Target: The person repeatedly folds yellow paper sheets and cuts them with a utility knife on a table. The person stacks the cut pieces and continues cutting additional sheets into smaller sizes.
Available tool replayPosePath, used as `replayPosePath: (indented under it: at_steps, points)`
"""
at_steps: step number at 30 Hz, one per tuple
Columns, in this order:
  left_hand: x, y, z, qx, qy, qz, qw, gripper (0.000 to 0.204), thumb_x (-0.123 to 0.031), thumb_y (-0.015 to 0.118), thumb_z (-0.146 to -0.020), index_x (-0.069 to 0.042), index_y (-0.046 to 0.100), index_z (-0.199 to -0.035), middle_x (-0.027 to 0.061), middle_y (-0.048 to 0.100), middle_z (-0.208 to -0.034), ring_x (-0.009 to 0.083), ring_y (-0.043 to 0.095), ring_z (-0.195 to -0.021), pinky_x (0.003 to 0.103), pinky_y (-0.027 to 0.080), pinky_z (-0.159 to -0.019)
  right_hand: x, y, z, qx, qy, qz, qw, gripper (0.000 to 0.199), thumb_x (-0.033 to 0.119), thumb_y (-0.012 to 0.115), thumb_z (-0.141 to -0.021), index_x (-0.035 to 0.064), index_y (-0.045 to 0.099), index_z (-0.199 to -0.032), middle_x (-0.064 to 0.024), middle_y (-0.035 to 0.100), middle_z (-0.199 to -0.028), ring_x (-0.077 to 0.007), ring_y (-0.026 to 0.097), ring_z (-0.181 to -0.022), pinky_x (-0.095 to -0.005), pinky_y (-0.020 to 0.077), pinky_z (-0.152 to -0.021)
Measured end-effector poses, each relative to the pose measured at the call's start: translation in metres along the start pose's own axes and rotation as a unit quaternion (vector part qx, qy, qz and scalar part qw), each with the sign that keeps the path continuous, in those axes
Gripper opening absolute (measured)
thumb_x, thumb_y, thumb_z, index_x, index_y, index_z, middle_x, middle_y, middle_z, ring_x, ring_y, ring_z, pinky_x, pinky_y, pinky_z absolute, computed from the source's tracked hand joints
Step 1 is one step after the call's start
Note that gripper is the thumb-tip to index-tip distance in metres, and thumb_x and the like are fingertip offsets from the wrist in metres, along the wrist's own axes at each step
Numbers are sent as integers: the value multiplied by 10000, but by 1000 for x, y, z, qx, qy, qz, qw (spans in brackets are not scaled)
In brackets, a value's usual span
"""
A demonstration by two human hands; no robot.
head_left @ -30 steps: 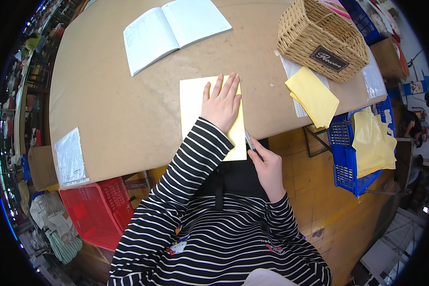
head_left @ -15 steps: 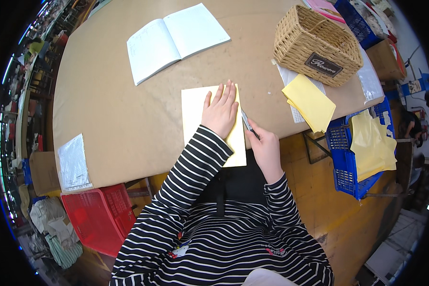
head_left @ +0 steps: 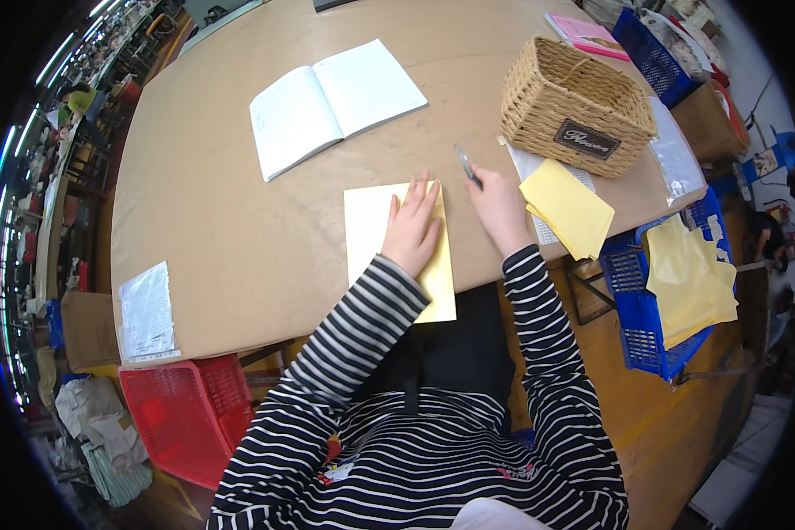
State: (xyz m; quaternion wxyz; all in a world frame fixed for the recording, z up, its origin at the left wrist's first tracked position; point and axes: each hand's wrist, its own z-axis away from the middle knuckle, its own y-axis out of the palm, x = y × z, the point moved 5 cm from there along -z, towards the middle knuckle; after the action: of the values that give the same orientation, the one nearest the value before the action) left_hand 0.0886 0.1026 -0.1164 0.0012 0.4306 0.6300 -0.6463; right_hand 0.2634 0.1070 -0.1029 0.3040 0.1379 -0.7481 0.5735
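Note:
A pale yellow sheet or thin stack of paper point(head_left: 367, 228) lies upright before me, its lower end reaching past the table's near edge. My left hand point(head_left: 411, 231) rests flat on it with the fingers spread. To the right of the paper, my right hand point(head_left: 500, 210) grips a slim utility knife point(head_left: 466, 164) with a silver front and dark handle, its tip pointing away from me. The knife is apart from the paper. More folded yellow paper point(head_left: 567, 208) lies on a printed sheet at the table's right side.
An open notebook point(head_left: 340, 110) lies farther back on the brown-covered table point(head_left: 230, 256). A wicker basket point(head_left: 539, 124) stands at the back right. Below the right edge, a blue crate point(head_left: 638, 340) holds yellow paper. A red crate point(head_left: 172, 415) sits at the lower left.
My right hand has lifted the knife away from the paper's right edge and moved it forward and right. My left hand stays on the paper. The view has shifted slightly.

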Motion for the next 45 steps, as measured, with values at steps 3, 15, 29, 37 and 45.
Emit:
replayPosePath:
  at_steps: [3, 15, 29, 37, 45]
  points:
    - [-30, -31, 60, 9, 94, 15, 995, 641, -243, 650, -901, -117, 425, -1488, 138, 316, -1588, 366, 318, -1446, 545, 261, -1156, 9, -11, 25, -92, -103, 168, 976, 400, 153, 724, -850, 78, 667, -1238, -190, 508, -1304, -353, 494, -1209, -416, 419, -1011]
    - [-14, -56, 124, 2, 95, -68, 993, 508, -67, 661, -866, -80, 561, -1364, 125, 706, -1142, 259, 721, -911, 324, 589, -722, 0, 15, 218, 32, 136, -342, 929, 94, -9, 637, -913, -43, 697, -975, -84, 673, -838, -112, 642, -730, -237, 511, -684]
    - [32, -44, 134, -203, -275, 571, 746, 241, -169, 510, -1048, 34, 631, -1093, 49, 690, -995, 93, 634, -883, 232, 507, -779, 32, 43, 206, 157, 172, -561, 795, 311, 100, 529, -1024, -44, 532, -1299, -91, 687, -1040, -141, 669, -926, -291, 548, -841]
    - [174, -132, 200, -422, -264, 436, 750, 209, -155, 519, -1038, 6, 560, -1163, 94, 660, -1069, 157, 642, -952, 286, 524, -845, 3, 20, 195, 31, 220, -548, 807, 257, 139, 495, -1038, -54, 620, -1152, -81, 694, -921, -114, 638, -778, -258, 524, -734]
    - [90, -109, 178, -140, -325, 64, 933, 446, -138, 623, -933, 7, 507, -1338, 211, 551, -1331, 333, 535, -1226, 408, 422, -1032, -12, 2, 191, 28, 251, -541, 802, 225, 125, 534, -1004, -43, 645, -1104, -71, 697, -889, -108, 634, -736, -250, 513, -702]
